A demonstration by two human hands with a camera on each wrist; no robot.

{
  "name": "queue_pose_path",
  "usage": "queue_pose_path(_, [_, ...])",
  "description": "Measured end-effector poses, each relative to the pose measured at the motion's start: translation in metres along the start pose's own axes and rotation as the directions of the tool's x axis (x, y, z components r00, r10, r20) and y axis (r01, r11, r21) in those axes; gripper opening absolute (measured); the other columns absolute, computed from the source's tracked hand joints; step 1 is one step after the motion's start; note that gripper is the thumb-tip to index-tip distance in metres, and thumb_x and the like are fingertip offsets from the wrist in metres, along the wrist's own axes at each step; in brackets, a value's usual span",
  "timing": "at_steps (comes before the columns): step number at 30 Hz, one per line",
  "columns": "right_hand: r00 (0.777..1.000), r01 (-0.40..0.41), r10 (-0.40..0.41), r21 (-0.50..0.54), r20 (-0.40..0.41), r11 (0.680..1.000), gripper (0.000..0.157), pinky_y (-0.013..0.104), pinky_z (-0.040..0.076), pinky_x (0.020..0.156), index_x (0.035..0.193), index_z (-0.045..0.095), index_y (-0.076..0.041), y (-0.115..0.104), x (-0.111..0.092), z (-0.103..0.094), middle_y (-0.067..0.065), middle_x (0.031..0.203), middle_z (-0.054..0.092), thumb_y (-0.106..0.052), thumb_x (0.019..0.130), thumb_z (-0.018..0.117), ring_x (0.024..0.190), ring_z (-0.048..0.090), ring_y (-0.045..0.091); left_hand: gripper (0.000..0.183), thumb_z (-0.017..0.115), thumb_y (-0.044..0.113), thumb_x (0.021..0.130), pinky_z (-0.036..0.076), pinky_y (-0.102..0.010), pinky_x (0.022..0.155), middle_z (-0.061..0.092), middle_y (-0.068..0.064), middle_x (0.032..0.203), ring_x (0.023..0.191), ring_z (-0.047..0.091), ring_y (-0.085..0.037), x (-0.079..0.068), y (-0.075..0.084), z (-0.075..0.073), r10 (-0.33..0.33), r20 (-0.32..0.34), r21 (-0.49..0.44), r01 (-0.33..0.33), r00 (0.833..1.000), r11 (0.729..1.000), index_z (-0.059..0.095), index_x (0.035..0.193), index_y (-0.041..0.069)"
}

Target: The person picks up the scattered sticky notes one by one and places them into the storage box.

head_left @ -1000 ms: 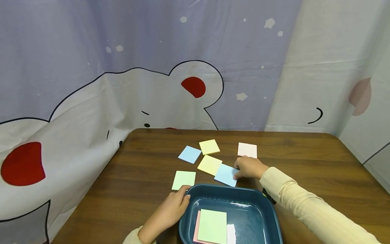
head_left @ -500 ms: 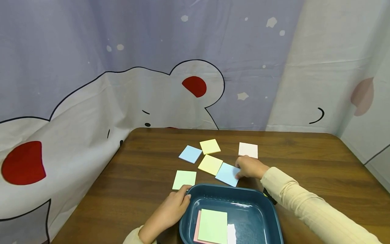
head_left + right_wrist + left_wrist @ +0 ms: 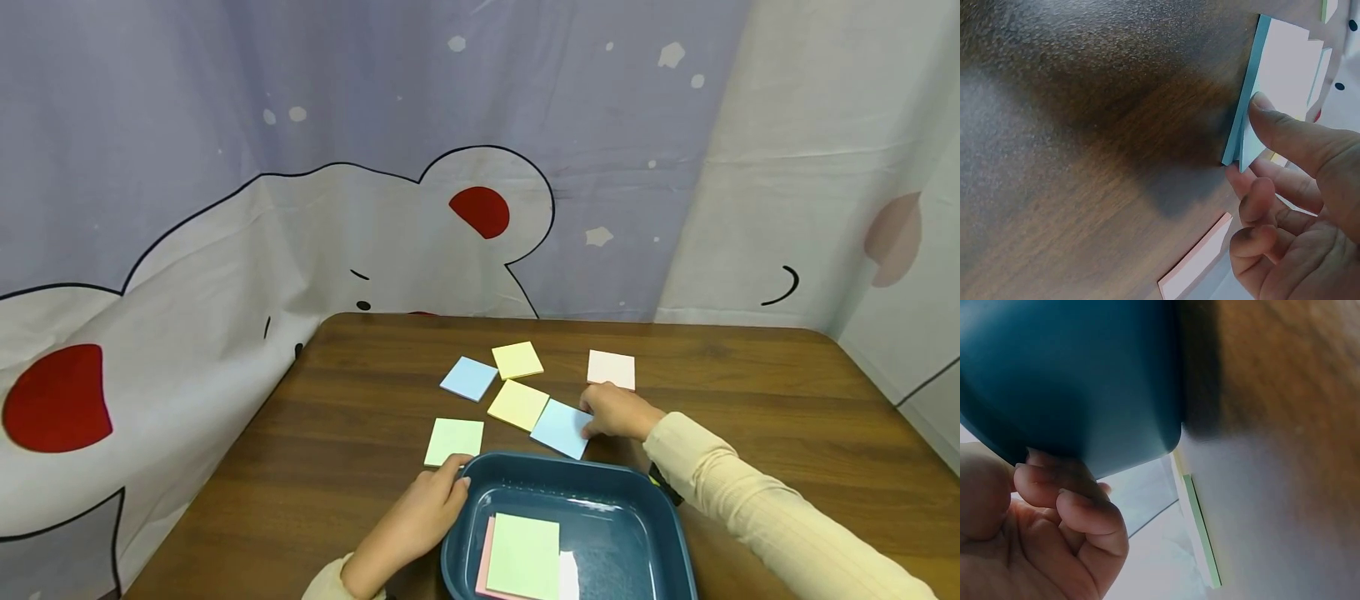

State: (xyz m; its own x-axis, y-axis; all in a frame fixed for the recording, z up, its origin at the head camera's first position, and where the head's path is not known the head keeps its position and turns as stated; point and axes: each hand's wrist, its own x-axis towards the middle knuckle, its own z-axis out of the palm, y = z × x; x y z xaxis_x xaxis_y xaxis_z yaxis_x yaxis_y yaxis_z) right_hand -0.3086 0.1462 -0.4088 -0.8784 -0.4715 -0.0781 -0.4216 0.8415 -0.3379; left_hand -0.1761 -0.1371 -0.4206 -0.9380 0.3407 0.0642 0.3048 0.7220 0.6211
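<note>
My left hand [image 3: 420, 512] grips the far left corner of a dark blue tray [image 3: 570, 468], with the fingers curled at its rim. Inside the tray a pale green sticky note pad [image 3: 525, 554] lies on a pink one [image 3: 484, 560], which mostly stays hidden. Beyond the tray, my right hand [image 3: 617, 412] pinches the right corner of a light blue sticky note pad [image 3: 559, 427]. In the right wrist view the thumb [image 3: 1279, 128] lies on this pad's top, fingertips are at its edge, and a corner of its upper sheets is raised from the rest.
Two yellow pads [image 3: 517, 404] [image 3: 517, 360] and another blue pad [image 3: 468, 379] lie behind the tray. A green pad [image 3: 453, 442] sits near my left fingers, a pale pink one [image 3: 611, 368] just beyond my right hand. A printed curtain [image 3: 360, 242] hangs behind the wooden table [image 3: 757, 417].
The whole head view has shifted very slightly. Both hands, the tray and the pads keep their places.
</note>
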Motion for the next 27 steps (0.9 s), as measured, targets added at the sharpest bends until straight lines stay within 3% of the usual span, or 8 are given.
queue_pose_path(6, [1.000, -0.009, 0.008, 0.022, 0.018, 1.000, 0.021, 0.025, 0.023, 0.046, 0.060, 0.058, -0.005, 0.000, 0.001, 0.000, -0.005, 0.055, 0.030, -0.010, 0.066, 0.078, 0.050, 0.030, 0.010, 0.029, 0.041, 0.020, 0.096, 0.047, -0.036, 0.073, 0.062, -0.010, 0.107, 0.093, 0.059, -0.019, -0.001, 0.000, 0.000, -0.002, -0.003, 0.003, 0.002, 1.000, 1.000, 0.048, 0.122, 0.009])
queue_pose_path(14, [1.000, -0.022, 0.021, -0.024, -0.003, 0.999, 0.024, 0.028, 0.037, 0.054, 0.076, 0.061, -0.004, -0.002, 0.000, -0.003, -0.001, 0.066, 0.052, -0.013, 0.065, 0.079, 0.059, 0.044, 0.014, 0.029, 0.040, 0.021, 0.096, 0.047, -0.036, 0.073, 0.062, -0.009, 0.106, 0.093, 0.059, -0.018, -0.001, 0.000, -0.001, -0.010, -0.003, -0.004, 0.010, 1.000, 1.000, 0.048, 0.122, 0.010])
queue_pose_path(20, [0.999, -0.025, 0.025, -0.005, -0.029, 1.000, 0.027, 0.029, 0.039, 0.057, 0.080, 0.058, -0.006, -0.002, -0.004, -0.006, 0.000, 0.071, 0.053, -0.012, 0.066, 0.079, 0.062, 0.045, 0.015, 0.029, 0.040, 0.020, 0.096, 0.046, -0.034, 0.070, 0.062, -0.008, 0.103, 0.088, 0.058, -0.015, -0.001, 0.000, -0.002, -0.015, 0.002, 0.001, 0.015, 1.000, 1.000, 0.048, 0.122, 0.009])
queue_pose_path(27, [0.998, 0.024, -0.020, 0.073, -0.058, 0.997, 0.016, 0.028, 0.041, 0.056, 0.078, 0.062, -0.002, 0.000, -0.005, -0.013, 0.002, 0.071, 0.057, -0.002, 0.068, 0.074, 0.062, 0.048, 0.014, 0.029, 0.041, 0.019, 0.096, 0.047, -0.035, 0.070, 0.062, -0.009, 0.105, 0.088, 0.059, -0.016, -0.001, 0.001, -0.002, -0.011, -0.002, 0.001, 0.011, 1.000, 1.000, 0.048, 0.122, 0.009])
